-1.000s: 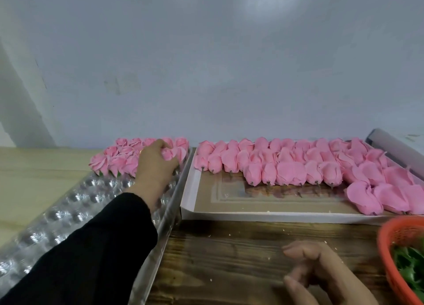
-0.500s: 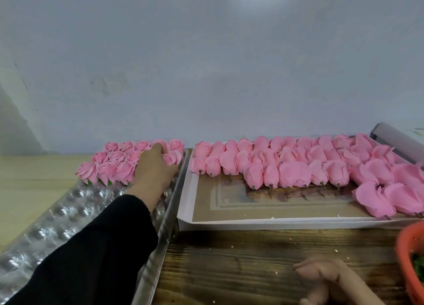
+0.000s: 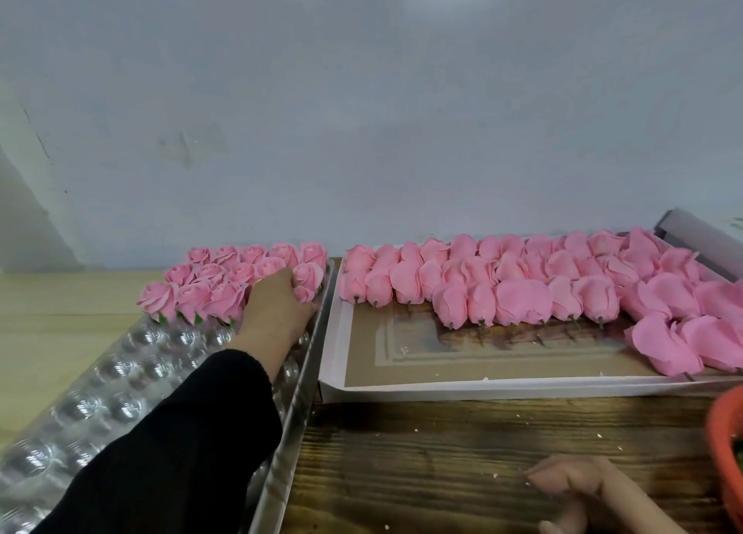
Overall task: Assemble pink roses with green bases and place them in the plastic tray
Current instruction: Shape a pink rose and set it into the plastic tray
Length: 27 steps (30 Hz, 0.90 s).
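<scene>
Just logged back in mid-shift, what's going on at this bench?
A person is filling the plastic tray with pink roses. The left hand is setting a rose into the third row at the tray's far end. The right hand rests on the wooden table, holding nothing. Unassembled roses wait in the cardboard box.

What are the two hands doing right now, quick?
Left hand: fingers on a pink rose in the plastic tray; grip hidden, cannot tell.
Right hand: loosely curled on the wooden table, holding nothing.
</scene>
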Each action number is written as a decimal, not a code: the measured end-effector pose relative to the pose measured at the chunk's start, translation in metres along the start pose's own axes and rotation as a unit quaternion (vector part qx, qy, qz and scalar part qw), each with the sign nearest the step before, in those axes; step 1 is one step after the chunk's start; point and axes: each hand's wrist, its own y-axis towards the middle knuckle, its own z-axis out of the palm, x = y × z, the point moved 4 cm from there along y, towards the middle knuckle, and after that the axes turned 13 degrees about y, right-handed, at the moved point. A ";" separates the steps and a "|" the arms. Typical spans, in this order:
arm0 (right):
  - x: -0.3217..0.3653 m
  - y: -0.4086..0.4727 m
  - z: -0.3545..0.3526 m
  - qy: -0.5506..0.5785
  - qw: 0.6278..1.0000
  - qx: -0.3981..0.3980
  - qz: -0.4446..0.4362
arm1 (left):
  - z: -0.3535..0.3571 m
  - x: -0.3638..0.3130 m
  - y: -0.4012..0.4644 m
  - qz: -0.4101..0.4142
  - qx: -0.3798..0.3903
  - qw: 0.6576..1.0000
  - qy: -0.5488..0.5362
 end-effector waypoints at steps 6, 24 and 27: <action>0.021 0.005 0.013 -0.073 0.996 -0.004 -0.047 | -0.015 -0.003 -0.010 -0.003 0.049 0.999 -0.012; 0.004 0.001 0.006 -0.045 0.998 -0.051 0.016 | 0.064 -0.122 -0.052 0.018 0.088 0.996 -0.027; 0.012 -0.004 0.011 -0.034 0.998 -0.029 0.033 | 0.071 -0.129 -0.048 0.013 0.095 0.993 -0.074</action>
